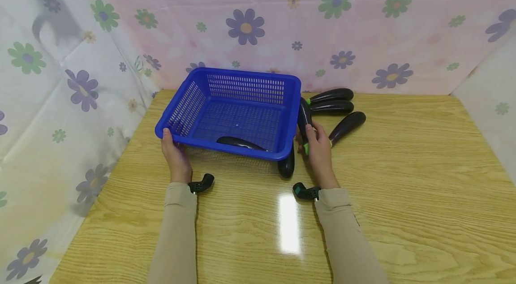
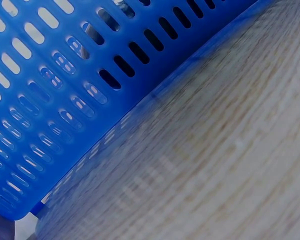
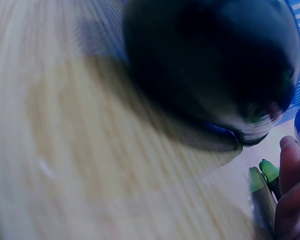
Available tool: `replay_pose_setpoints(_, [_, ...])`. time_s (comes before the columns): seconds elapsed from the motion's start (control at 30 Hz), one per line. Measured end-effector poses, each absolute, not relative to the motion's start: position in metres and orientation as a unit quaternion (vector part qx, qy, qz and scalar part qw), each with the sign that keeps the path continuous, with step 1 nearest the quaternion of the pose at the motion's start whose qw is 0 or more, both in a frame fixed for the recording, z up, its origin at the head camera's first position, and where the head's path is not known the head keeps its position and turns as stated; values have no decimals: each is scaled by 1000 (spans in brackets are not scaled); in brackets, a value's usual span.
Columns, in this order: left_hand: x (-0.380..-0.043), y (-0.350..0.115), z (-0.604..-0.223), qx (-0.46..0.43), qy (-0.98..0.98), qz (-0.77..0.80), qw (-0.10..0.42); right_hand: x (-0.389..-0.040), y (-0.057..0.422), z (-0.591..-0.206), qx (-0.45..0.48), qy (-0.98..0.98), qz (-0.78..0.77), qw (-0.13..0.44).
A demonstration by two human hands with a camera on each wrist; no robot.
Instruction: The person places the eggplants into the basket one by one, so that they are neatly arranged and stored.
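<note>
A blue plastic basket [image 1: 238, 153] is in front of me, with one dark eggplant [image 1: 241, 142] inside along its near wall. My left hand [image 1: 176, 158] grips the basket's near left corner, thumb over the rim; the left wrist view shows the slotted wall [image 2: 65, 100] close to the table. To the right of the basket, my right hand [image 1: 320, 154] holds another eggplant [image 1: 305, 116], its green stem end toward me. Its curled fingers [image 3: 291, 200] show at the edge of the right wrist view. An eggplant [image 1: 286, 166] beside the basket's near right corner fills much of that view [image 3: 210, 65].
Two eggplants [image 1: 332, 106] lie together at the back of the wooden table [image 1: 415, 176], right of the basket. A third eggplant [image 1: 348, 126] lies nearer, beyond my right hand. Flowered cloth [image 1: 278, 42] hangs behind the table and along its sides.
</note>
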State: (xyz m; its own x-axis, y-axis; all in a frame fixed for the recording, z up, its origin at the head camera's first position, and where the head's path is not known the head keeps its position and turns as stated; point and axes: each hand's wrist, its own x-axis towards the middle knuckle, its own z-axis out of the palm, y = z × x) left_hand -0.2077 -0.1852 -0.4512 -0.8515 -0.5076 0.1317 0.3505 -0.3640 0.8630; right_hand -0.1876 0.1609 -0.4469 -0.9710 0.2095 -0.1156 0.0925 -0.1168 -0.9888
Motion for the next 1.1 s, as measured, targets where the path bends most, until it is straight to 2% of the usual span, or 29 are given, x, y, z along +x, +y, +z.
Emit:
replay_pose_setpoints(0.37, [-207, -182, -448, 89, -499, -820, 266, -179, 157, -426, -105, -679, 725, 54])
replay_pose_setpoints(0.57, [-207, -184, -447, 87, -506, -818, 258, -184, 160, -437, -105, -678, 725, 52])
replay_pose_setpoints(0.73, [-205, -185, -447, 84, -524, -809, 250, -188, 162, -447, -105, -744, 657, 59])
replay_pose_setpoints(1.1, [-207, -187, -449, 73, -529, -809, 246, -191, 161, -450, -105, -783, 611, 52])
